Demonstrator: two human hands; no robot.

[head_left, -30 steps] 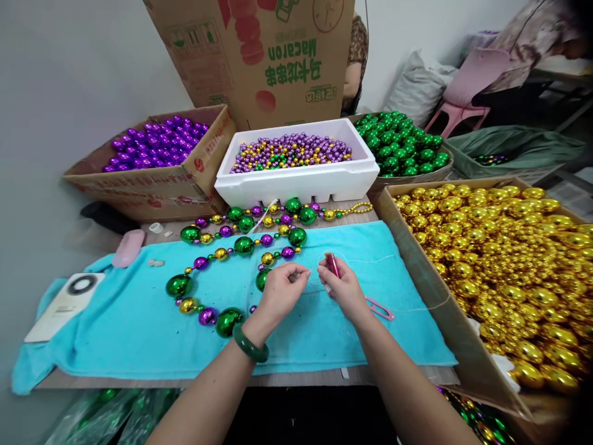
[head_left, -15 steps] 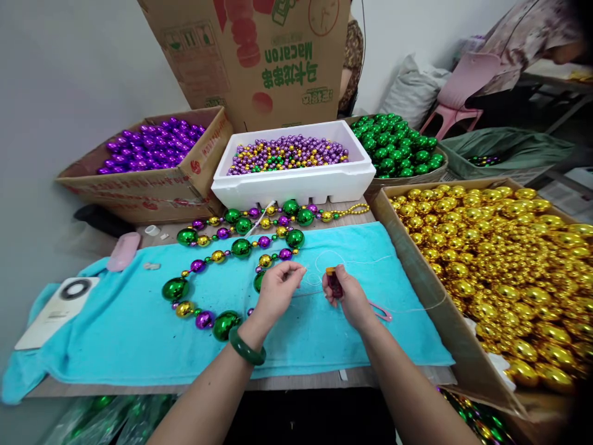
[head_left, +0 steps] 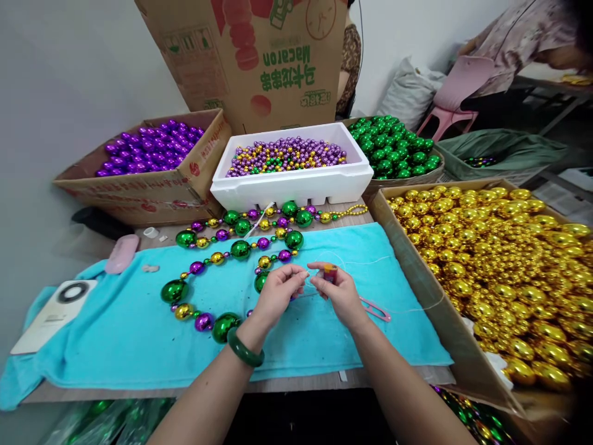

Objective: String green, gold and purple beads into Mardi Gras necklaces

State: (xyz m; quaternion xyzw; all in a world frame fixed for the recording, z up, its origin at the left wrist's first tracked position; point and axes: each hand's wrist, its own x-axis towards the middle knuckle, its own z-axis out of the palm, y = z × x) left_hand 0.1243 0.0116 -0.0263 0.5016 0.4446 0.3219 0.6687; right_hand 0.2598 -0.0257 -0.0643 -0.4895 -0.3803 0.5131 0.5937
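Note:
My left hand (head_left: 279, 295), with a green bangle at its wrist, pinches the end of a thin clear string between thumb and fingertips. Close by on the right, my right hand (head_left: 341, 296) is closed round a small lighter (head_left: 330, 272) with a yellow and red end; its fingertips almost meet the left ones. Loops of the clear string (head_left: 370, 262) trail rightward over the turquoise towel (head_left: 125, 340). A bead garland (head_left: 174, 290) of green, purple and gold balls curves left of my left hand and partly under it. Beside my right wrist lies a pink needle-like loop tool (head_left: 376, 310).
Behind the towel stand a box of purple beads (head_left: 204, 154), a white foam box (head_left: 296, 185) of small mixed beads and a container of green beads (head_left: 393, 145). A carton of gold beads (head_left: 417, 272) borders the right side. A person (head_left: 523, 43) sits beyond.
My right hand has moved left, up to my left fingertips, and turned the lighter toward them. My left hand stays nearly where it was, still pinching.

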